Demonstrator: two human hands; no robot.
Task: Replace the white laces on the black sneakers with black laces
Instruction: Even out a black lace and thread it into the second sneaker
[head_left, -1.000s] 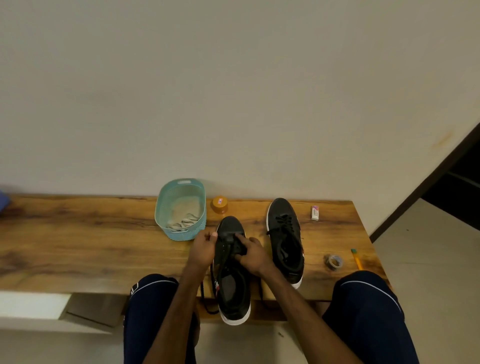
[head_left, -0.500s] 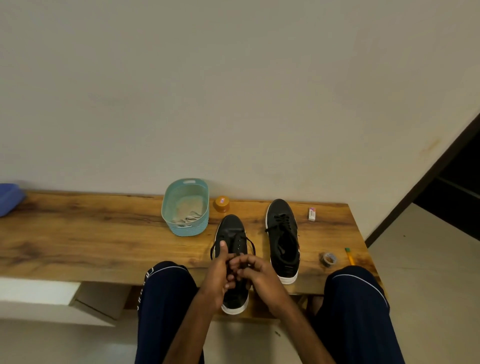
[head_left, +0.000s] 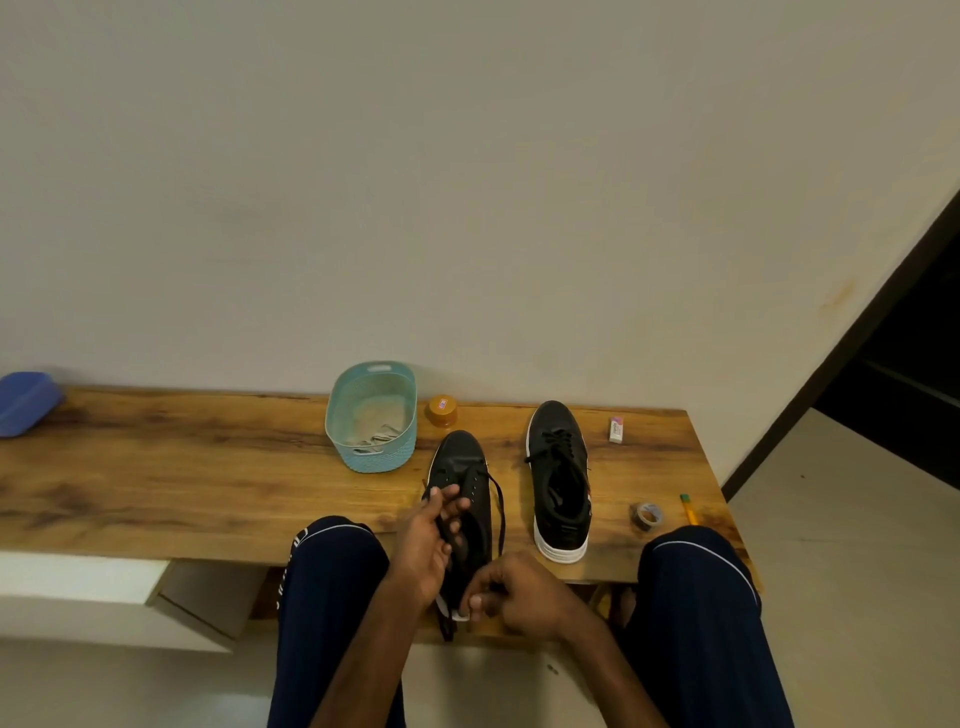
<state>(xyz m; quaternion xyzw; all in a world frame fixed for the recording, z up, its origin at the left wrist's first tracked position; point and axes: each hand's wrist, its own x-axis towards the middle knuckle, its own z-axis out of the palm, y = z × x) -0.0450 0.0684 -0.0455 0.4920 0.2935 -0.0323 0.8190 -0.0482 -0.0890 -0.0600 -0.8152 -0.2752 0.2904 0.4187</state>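
At the front edge of the table (head_left: 208, 493), between the person's knees, the near sneaker (head_left: 465, 478) lies toe toward the wall, its heel at or just past the edge. The left hand (head_left: 426, 551) is raised beside the tongue, its fingers (head_left: 451, 503) curled round a strand of the black lace (head_left: 501, 519), which bows out along the shoe's right side. The right hand (head_left: 524, 597) sits at the heel with its fingers (head_left: 479, 598) bunched in a pinch. It looks to hold the other end of the lace, though dark lace on a dark shoe makes that hard to confirm. The second sneaker (head_left: 558, 483) stands just to the right, already laced in black, and the white laces (head_left: 375, 439) lie in the basket (head_left: 376, 460) behind.

Only the lowest holes seem threaded, so most of this shoe is left to do. Neither hand pins the shoe down, so a firm tug toward the body could drag it off the table. A harder pull on one side would leave the ends uneven or slip one end back out of its hole. Black holes on black leather are also easy to skip.
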